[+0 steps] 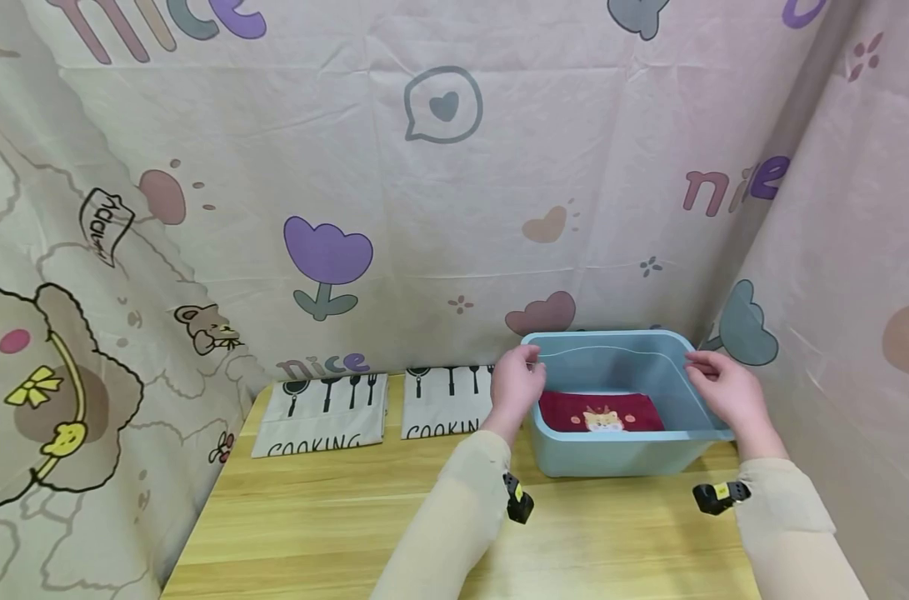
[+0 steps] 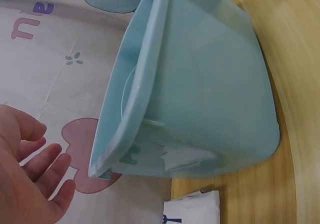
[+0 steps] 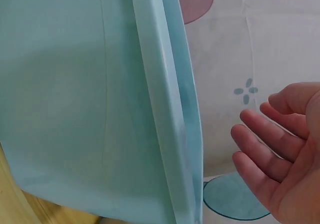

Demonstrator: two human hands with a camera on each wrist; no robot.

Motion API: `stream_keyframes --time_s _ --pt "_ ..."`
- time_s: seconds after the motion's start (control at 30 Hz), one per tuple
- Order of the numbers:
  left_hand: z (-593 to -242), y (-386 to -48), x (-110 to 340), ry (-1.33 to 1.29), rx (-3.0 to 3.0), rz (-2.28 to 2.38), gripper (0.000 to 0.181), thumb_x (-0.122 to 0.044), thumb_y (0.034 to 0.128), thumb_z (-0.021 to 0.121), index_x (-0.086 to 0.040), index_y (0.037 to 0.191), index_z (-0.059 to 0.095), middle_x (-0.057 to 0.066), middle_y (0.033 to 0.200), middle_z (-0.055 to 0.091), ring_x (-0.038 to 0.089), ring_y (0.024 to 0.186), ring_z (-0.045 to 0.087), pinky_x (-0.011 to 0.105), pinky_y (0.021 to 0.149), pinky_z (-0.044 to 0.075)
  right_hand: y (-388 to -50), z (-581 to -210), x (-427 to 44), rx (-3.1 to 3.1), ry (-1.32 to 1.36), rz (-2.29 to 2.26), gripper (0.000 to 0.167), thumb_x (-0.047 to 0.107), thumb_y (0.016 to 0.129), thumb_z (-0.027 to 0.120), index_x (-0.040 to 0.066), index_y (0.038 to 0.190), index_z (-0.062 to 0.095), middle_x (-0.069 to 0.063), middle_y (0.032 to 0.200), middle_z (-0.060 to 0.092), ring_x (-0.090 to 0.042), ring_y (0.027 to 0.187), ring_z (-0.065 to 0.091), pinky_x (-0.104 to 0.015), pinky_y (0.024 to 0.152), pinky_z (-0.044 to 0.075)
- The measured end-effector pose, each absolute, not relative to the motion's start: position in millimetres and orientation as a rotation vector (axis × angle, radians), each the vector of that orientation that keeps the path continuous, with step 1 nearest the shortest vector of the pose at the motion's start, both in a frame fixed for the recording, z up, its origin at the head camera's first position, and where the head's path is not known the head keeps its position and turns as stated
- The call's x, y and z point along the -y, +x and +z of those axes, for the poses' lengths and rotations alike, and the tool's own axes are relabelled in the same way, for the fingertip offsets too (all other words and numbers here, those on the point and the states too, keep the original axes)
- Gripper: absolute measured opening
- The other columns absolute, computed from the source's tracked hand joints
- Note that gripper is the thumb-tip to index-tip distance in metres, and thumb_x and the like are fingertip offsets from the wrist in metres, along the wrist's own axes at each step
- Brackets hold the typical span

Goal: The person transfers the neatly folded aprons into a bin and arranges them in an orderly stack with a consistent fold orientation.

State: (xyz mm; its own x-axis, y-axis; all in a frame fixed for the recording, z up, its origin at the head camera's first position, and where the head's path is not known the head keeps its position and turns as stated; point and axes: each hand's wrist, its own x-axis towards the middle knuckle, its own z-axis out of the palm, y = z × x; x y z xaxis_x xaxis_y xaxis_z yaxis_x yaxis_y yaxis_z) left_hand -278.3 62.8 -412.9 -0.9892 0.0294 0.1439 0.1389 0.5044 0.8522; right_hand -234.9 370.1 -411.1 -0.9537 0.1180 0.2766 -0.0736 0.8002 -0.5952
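Observation:
A light blue plastic bin [image 1: 611, 457] stands on the table, with a dark red cloth item [image 1: 559, 412] bearing a cat face lying inside. At its left rim is my left hand [image 1: 517, 385]; in the left wrist view that hand [image 2: 35, 169] has loosely bent fingers, apart from the bin wall [image 2: 210, 79]. My right hand [image 1: 730, 396] is by the right rim. The right wrist view shows this hand [image 3: 280, 149] with relaxed fingers and a gap between them and the bin's rim [image 3: 162, 84]. Neither hand holds anything.
Two folded white cloths printed with utensils and "COOKING" lie left of the bin: one at the far left [image 1: 322, 417], the other [image 1: 442, 404] beside my left hand. Patterned curtains [image 1: 439, 208] hang behind and at both sides of the wooden table [image 1: 334, 517].

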Motion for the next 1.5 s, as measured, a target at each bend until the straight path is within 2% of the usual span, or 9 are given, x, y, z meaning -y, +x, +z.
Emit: stream_keyframes --time_s 0.23,0.43,0.8,1.5 --pt "-417.3 -274.8 -61.4 -0.349 2.683 -1.058 0.035 -0.022 0.0964 0.065 -0.013 0.130 0.066 0.002 0.121 0.067 0.020 0.112 0.061 0.039 0.095 0.049 -231.2 -409.1 -362.0 2.640 -0.015 0.846 0.036 0.017 0.100 0.055 -0.007 0.127 0.058 -0.029 0.113 0.063 -0.043 0.100 0.059 -0.054 0.082 0.049" --pt "-417.9 -269.8 -61.7 -0.429 2.673 -0.766 0.035 -0.026 0.0951 0.066 -0.017 0.129 0.066 0.000 0.121 0.068 0.022 0.111 0.061 0.043 0.094 0.046 -226.9 -410.1 -351.4 2.610 0.018 0.804 0.035 0.016 0.099 0.059 -0.005 0.126 0.060 -0.028 0.112 0.064 -0.044 0.100 0.059 -0.058 0.082 0.050" --pt "-428.5 -261.3 -51.3 -0.478 2.644 -0.645 0.037 -0.028 0.0943 0.067 -0.019 0.130 0.065 0.000 0.119 0.067 0.021 0.110 0.059 0.043 0.097 0.042 -222.4 -411.1 -337.2 2.580 0.080 0.729 0.034 0.015 0.097 0.059 -0.001 0.127 0.061 -0.026 0.115 0.064 -0.044 0.107 0.056 -0.064 0.089 0.041" --pt "-449.0 -251.7 -29.2 -0.522 2.533 -0.476 0.038 -0.024 0.0899 0.071 -0.018 0.127 0.067 0.001 0.121 0.067 0.021 0.116 0.057 0.046 0.102 0.039 -214.5 -422.7 -310.8 2.493 0.218 0.688 0.040 0.010 0.090 0.069 0.003 0.128 0.062 -0.024 0.121 0.064 -0.044 0.115 0.053 -0.066 0.092 0.041"
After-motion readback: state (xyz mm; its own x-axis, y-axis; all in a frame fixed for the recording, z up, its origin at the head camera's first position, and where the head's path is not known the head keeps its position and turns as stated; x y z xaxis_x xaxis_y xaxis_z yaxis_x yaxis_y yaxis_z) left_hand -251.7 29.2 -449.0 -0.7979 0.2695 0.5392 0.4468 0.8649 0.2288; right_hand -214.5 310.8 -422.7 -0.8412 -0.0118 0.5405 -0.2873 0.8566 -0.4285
